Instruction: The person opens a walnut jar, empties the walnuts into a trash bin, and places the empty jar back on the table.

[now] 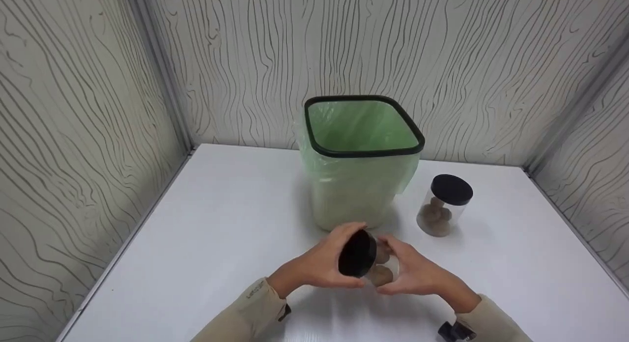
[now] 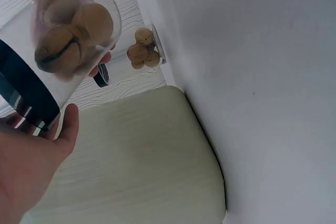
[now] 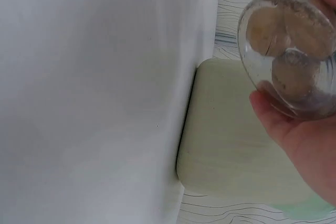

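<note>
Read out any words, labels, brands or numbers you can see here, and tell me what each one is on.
Left sleeve: small dark lettering, too blurred to read.
Held jar, standing jar, bin: no lettering visible.
Nothing legible to quote.

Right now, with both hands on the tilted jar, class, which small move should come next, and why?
Probably a gentle twist of the black lid by the left hand, while the right hand steadies the clear jar: the left hand grips the lid, the right grips the jar's base end, and the lid is on, brown balls inside.
</note>
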